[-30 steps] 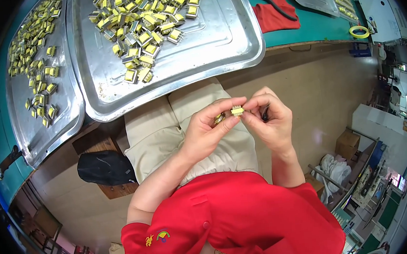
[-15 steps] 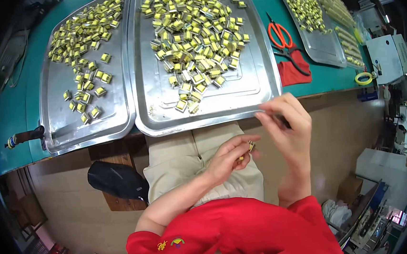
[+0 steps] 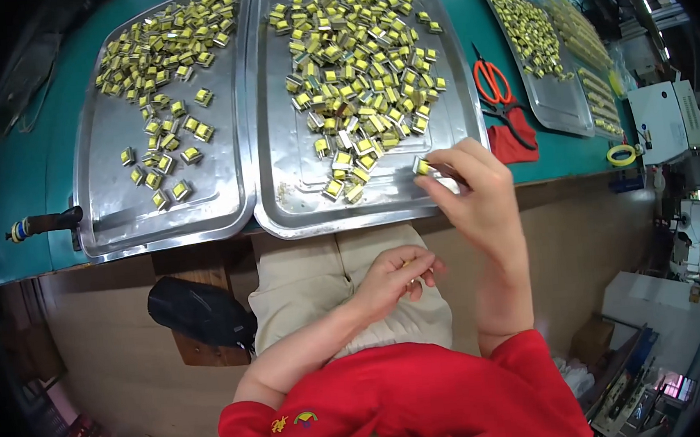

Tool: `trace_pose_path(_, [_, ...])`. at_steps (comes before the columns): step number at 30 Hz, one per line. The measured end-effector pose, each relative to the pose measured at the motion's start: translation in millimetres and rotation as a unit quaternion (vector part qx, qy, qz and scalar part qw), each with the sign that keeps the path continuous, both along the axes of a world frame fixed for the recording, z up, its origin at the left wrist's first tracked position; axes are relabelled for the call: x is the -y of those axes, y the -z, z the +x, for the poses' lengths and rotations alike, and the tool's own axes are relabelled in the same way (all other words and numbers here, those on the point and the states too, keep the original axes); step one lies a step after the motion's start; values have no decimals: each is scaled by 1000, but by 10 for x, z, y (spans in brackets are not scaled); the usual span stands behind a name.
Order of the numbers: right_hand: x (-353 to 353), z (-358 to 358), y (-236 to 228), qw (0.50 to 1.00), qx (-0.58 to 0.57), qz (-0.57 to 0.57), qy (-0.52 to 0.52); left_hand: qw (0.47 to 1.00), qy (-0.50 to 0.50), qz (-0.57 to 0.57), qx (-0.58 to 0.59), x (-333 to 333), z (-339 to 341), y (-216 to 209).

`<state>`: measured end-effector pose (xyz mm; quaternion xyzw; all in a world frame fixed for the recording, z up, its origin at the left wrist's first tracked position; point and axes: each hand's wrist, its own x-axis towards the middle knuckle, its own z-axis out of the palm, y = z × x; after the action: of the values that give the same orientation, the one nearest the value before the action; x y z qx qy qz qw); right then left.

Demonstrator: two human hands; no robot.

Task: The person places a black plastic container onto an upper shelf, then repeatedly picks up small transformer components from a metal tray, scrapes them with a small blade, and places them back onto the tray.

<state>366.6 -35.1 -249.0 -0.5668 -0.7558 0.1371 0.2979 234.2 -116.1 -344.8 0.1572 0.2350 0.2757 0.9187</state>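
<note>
My right hand (image 3: 472, 184) is raised over the near right corner of the middle metal tray (image 3: 296, 216). Between its thumb and fingertips it pinches a small yellow-taped transformer (image 3: 420, 166). My left hand (image 3: 393, 281) is over my lap with its fingers curled together. A bit of yellow shows between those fingers, too small to make out. A heap of similar yellow transformers (image 3: 355, 70) fills much of the middle tray, thinning toward its near edge. The left metal tray (image 3: 112, 229) bears another heap, with several loose pieces nearer me.
Orange-handled scissors (image 3: 491, 82) and black-handled pliers (image 3: 513, 123) lie right of the middle tray by a red cloth (image 3: 512, 146). Farther right is a tray of small yellow parts (image 3: 522, 28), with a yellow tape roll (image 3: 621, 155) at the table edge. A black bag (image 3: 197, 311) rests on a wooden stool.
My right hand has moved left and up over the tray and now holds a transformer. The transformer seen at my left fingertips no longer shows there. The view has shifted slightly.
</note>
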Motion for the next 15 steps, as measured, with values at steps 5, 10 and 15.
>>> trace_pose_path(5, [448, 407, -254, 989, -89, -111, -40, 994, -66, 89, -1, -29, 14, 41])
trace_pose_path(10, [759, 572, -139, 968, -119, -183, -122, 995, -38, 82, 49, -10, 72, -5])
trace_pose_path(15, [896, 652, 104, 964, -154, -185, -115, 997, 15, 75, 0, 55, 107, 59])
